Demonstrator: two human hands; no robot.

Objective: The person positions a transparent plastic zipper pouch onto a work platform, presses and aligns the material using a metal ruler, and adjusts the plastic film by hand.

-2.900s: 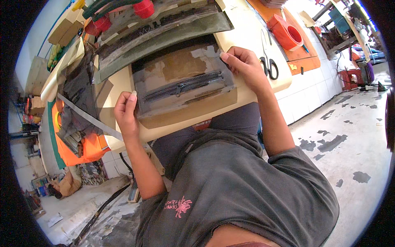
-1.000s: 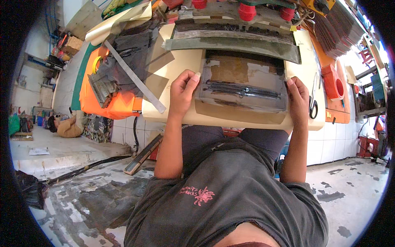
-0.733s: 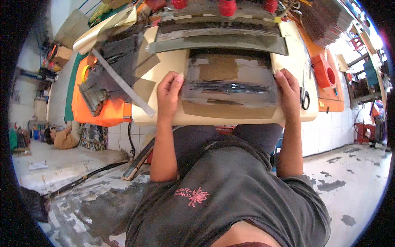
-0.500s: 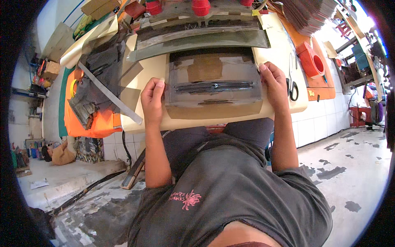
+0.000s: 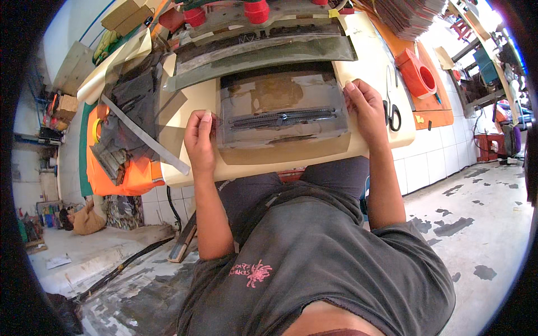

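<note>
A flat, see-through plastic panel (image 5: 286,134) lies in front of me on the cream-covered table. Across it runs a black zipper (image 5: 283,119) with its pull near the middle, and a brownish patch shows above that. My left hand (image 5: 200,144) pinches the panel's left edge between thumb and fingers. At the upper right edge, my right hand (image 5: 368,109) has a similar pinch. Just beyond the panel's far edge lies a long, dark translucent strip (image 5: 263,63).
Black-handled scissors (image 5: 394,117) and a red ring-shaped holder (image 5: 417,75) lie to the right. Dark plastic scraps (image 5: 131,84) and a pale strip (image 5: 145,134) cover the table's left side. Red cone-shaped pieces (image 5: 256,11) stand at the back. Another person (image 5: 88,219) is low at far left.
The whole view has shifted slightly, with the table's things now a little further left. Both hands stay at the panel's two side edges.
</note>
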